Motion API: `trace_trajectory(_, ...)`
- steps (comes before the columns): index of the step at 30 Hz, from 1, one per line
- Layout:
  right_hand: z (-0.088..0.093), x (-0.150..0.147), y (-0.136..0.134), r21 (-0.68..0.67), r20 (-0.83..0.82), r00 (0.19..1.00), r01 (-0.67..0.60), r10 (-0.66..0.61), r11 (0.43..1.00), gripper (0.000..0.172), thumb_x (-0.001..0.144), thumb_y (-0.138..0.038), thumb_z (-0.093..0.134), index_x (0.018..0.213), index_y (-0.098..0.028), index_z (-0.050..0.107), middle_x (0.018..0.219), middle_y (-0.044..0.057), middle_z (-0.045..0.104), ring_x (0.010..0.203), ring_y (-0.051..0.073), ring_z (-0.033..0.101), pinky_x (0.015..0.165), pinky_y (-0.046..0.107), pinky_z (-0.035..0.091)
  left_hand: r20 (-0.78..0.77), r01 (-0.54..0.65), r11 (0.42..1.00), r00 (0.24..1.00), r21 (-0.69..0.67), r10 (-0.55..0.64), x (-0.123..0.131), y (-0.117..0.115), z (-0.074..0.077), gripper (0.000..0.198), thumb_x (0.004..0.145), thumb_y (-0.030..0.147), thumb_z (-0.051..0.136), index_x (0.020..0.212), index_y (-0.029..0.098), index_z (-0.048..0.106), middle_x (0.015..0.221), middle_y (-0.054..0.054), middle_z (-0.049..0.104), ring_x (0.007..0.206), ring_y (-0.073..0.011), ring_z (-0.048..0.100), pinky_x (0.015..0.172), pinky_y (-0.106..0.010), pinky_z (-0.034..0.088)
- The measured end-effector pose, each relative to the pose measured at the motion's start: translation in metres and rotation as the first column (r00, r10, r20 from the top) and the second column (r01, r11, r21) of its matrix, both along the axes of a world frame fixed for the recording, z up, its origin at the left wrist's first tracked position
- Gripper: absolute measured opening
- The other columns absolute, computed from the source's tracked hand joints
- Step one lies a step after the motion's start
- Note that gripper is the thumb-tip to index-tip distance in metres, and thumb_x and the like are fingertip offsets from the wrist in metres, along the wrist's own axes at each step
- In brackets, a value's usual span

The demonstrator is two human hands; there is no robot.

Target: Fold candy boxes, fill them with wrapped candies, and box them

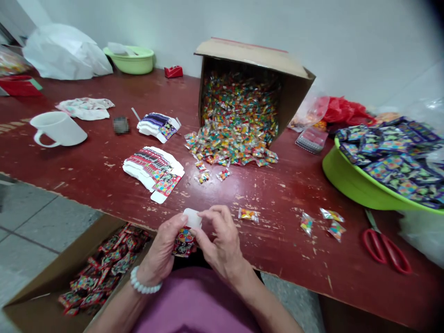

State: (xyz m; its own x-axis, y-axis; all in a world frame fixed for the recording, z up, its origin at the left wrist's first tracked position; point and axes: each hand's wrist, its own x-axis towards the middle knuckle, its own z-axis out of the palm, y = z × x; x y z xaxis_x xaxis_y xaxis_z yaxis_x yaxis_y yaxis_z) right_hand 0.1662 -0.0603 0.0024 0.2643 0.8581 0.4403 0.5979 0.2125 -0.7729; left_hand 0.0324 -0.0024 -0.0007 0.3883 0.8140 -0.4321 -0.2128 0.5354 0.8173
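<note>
My left hand [160, 247] and my right hand [220, 238] together hold a small printed paper carton [183, 243] at the table's near edge, with its white flap [192, 218] showing between my fingers. A white bead bracelet [145, 283] circles my left wrist. Nearest my right hand lies a clear packet of colourful sweets [248, 214]. Beyond my hands is a stack of flat printed carton blanks [152, 171]. A tipped cardboard box [291, 88] spills many such packets [239, 138] onto the red table [277, 222].
Below my left arm, a cardboard box [41, 296] holds printed cartons. A green basin [354, 178] of cartons and red scissors [385, 249] are right. Further blanks [157, 127], a white mug [58, 129] and a cloth [85, 108] are far left.
</note>
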Motion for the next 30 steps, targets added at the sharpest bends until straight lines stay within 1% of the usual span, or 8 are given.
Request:
trace_trajectory(4,-0.007,-0.007,0.0,0.005,-0.174,0.981,0.089,-0.087,0.996,0.018,0.08,-0.017,0.07,0.095,-0.019,0.06,0.091,0.004,0.057,0.086,0.018,0.057,0.075,0.029,0.048,0.042,-0.092,0.992,0.995,-0.091,0.096,0.002,0.002,0.004,0.023,0.072,0.036,0.076,0.083,0.017,0.07,0.064,0.001,0.068,0.05,-0.0125,0.059,0.049,-0.022,0.051)
trace_trajectory(8,-0.01,-0.011,0.001,-0.021,-0.266,0.964,0.021,-0.026,1.0,0.008,0.085,-0.017,0.065,0.092,-0.021,0.063,0.089,0.003,0.062,0.082,0.016,0.059,0.073,0.028,0.049,0.065,-0.174,0.968,0.98,-0.182,0.188,0.005,0.003,0.006,0.026,0.067,0.03,0.079,0.085,0.015,0.069,0.067,0.001,0.069,0.053,-0.013,0.062,0.052,-0.022,0.053)
trace_trajectory(14,-0.004,-0.003,0.011,-0.037,-0.282,0.956,-0.1,0.085,0.994,0.008,0.086,-0.021,0.063,0.08,-0.02,0.068,0.09,0.006,0.065,0.086,0.017,0.062,0.078,0.032,0.051,0.057,-0.158,0.986,0.985,-0.058,0.162,0.006,0.002,0.005,0.026,0.072,0.034,0.078,0.086,0.015,0.069,0.075,-0.001,0.071,0.064,-0.0138,0.064,0.06,-0.022,0.053)
trace_trajectory(18,-0.007,-0.001,0.017,-0.177,-0.657,0.75,-0.247,0.073,0.953,0.013,0.08,-0.033,0.068,0.082,-0.021,0.063,0.085,0.002,0.063,0.064,0.013,0.06,0.053,0.024,0.052,0.015,-0.065,0.998,0.998,0.013,0.065,0.004,0.0,0.004,0.03,0.078,0.039,0.072,0.095,0.016,0.067,0.077,-0.001,0.069,0.059,-0.0128,0.06,0.053,-0.022,0.052)
trace_trajectory(20,-0.008,0.0,0.018,-0.189,-0.778,0.627,-0.287,0.035,0.939,0.029,0.073,-0.033,0.074,0.097,-0.023,0.06,0.079,-0.001,0.064,0.06,0.012,0.059,0.051,0.022,0.051,-0.023,-0.022,0.999,0.999,0.026,0.022,0.003,-0.001,0.005,0.033,0.078,0.041,0.071,0.1,0.017,0.066,0.077,-0.001,0.068,0.057,-0.0125,0.058,0.049,-0.022,0.05)
trace_trajectory(22,-0.008,0.001,0.018,-0.186,-0.802,0.596,-0.318,0.043,0.93,0.04,0.071,-0.032,0.076,0.105,-0.023,0.059,0.078,-0.003,0.065,0.063,0.012,0.06,0.056,0.022,0.051,-0.059,0.016,0.999,0.998,0.042,-0.014,0.003,-0.002,0.007,0.036,0.079,0.043,0.07,0.103,0.017,0.065,0.079,-0.002,0.067,0.056,-0.0123,0.057,0.047,-0.022,0.05)
trace_trajectory(26,-0.004,0.006,0.015,-0.201,-0.694,0.714,-0.321,0.097,0.925,0.012,0.078,-0.03,0.07,0.082,-0.02,0.067,0.075,-0.001,0.066,0.061,0.012,0.059,0.059,0.024,0.05,-0.094,0.058,0.996,0.994,0.062,-0.052,0.003,-0.005,0.013,0.042,0.081,0.047,0.066,0.111,0.017,0.064,0.084,-0.003,0.067,0.06,-0.0146,0.06,0.049,-0.025,0.052)
trace_trajectory(30,0.001,0.011,0.013,-0.098,-0.438,0.883,-0.236,0.171,0.967,0.008,0.082,-0.019,0.063,0.078,-0.02,0.07,0.08,0.002,0.067,0.074,0.014,0.063,0.07,0.026,0.051,-0.065,0.087,0.996,0.994,-0.036,-0.089,0.001,-0.006,0.014,0.05,0.084,0.052,0.06,0.12,0.018,0.062,0.088,-0.005,0.07,0.056,-0.0151,0.06,0.049,-0.028,0.052)
